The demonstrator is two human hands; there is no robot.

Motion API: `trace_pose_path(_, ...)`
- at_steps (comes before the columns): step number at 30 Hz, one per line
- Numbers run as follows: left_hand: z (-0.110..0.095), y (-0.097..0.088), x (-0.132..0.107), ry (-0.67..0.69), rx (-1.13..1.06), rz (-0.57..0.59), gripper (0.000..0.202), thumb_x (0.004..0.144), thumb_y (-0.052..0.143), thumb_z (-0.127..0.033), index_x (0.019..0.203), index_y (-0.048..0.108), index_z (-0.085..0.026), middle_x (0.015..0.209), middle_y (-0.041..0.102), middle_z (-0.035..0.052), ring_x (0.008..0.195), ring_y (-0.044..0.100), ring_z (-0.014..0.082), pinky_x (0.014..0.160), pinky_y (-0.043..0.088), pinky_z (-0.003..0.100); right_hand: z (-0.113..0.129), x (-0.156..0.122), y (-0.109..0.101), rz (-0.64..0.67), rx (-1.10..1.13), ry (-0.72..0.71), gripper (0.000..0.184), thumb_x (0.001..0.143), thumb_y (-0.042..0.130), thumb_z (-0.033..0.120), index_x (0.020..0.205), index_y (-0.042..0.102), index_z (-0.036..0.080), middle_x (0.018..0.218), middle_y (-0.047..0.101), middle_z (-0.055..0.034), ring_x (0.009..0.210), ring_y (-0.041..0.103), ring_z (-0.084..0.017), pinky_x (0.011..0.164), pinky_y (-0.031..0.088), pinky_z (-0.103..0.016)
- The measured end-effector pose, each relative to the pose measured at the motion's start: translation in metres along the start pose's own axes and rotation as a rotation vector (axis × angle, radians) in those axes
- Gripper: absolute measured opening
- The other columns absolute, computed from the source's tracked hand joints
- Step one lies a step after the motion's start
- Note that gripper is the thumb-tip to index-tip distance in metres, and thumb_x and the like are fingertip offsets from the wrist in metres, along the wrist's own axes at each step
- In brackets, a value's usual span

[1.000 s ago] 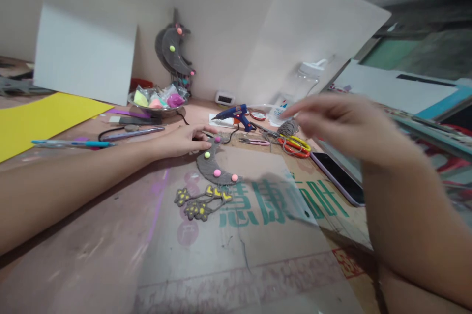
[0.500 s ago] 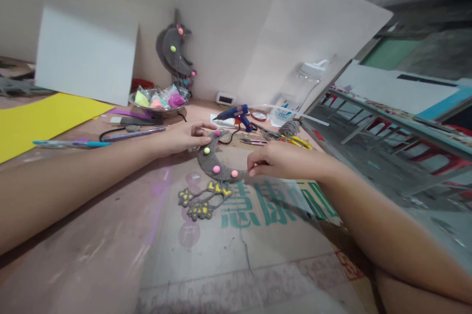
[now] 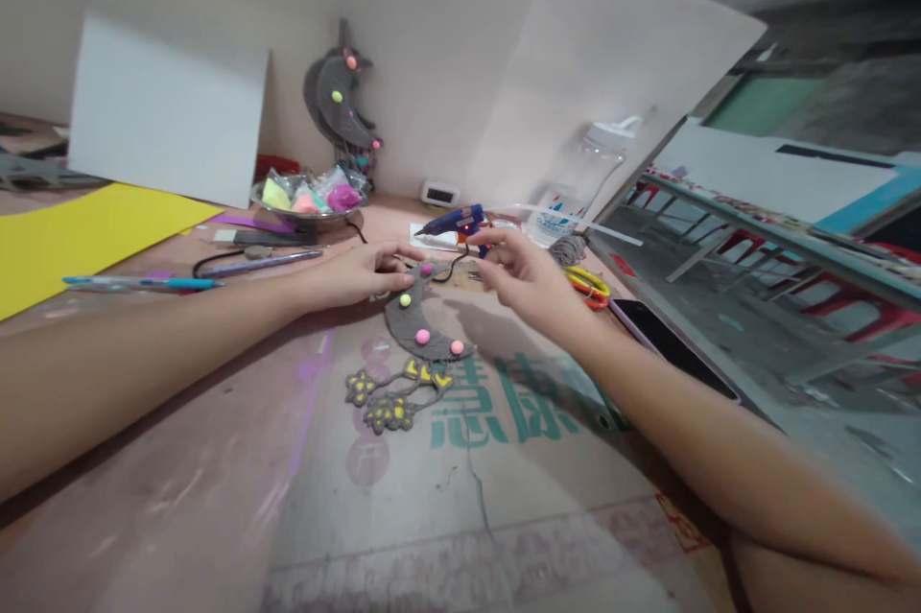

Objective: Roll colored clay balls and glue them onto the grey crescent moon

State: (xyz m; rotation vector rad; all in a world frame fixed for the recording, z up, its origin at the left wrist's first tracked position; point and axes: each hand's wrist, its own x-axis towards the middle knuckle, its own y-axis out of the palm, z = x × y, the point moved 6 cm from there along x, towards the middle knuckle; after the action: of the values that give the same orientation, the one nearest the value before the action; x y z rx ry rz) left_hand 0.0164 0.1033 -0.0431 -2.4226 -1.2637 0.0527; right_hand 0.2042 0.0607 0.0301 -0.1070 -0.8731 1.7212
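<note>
A grey crescent moon ornament (image 3: pixel 412 318), wrapped in yarn and dotted with coloured balls, lies on the table. Grey flower-shaped pendants (image 3: pixel 389 412) with yellow fillings hang from its lower end. My left hand (image 3: pixel 364 274) grips the moon's upper left edge, thumb on its face. My right hand (image 3: pixel 524 275) is off the moon, fingers apart and curved beside the handle of a blue glue gun (image 3: pixel 453 222). Part of that handle is hidden behind my fingers; whether they touch it I cannot tell.
Behind are a metal bowl (image 3: pixel 309 210) of bagged clay, a second moon ornament (image 3: pixel 337 105) against the wall and a clear bottle (image 3: pixel 576 181). Scissors (image 3: pixel 591 287), grey yarn (image 3: pixel 567 250) and a phone (image 3: pixel 673 349) lie at right. Pens (image 3: pixel 144 284) and yellow sheet (image 3: pixel 93 239) lie left.
My right hand has left the moon's lower right tip, moved up and back to the glue gun, and spread its fingers. My left hand stays on the moon, which has barely shifted.
</note>
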Motion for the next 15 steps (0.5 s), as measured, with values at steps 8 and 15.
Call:
trace_pose_path(8,-0.020,-0.001,-0.009,0.046,0.084,-0.202,0.038,0.080,0.063,-0.036,0.113,0.059,-0.017,0.089,0.064,0.0040,0.076,0.060,0.0134,0.066,0.046,0.024,-0.028,-0.012,0.051,0.194,0.099,0.197,0.033,0.086,0.049,0.040,0.077,0.066,0.013,0.060,0.055,0.0002,0.052,0.048,-0.010,0.048,0.037,-0.021)
trace_pose_path(15,-0.051,0.016,-0.019,0.082,0.237,-0.230,0.033,0.080,0.062,-0.030,0.111,0.061,-0.018,0.083,0.066,0.0015,0.073,0.060,0.0127,0.068,0.047,0.024,-0.023,-0.015,0.059,0.317,0.195,0.204,0.032,0.083,0.056,0.043,0.066,0.056,0.015,0.054,0.050,0.0043,0.043,0.041,-0.005,0.038,0.031,-0.017)
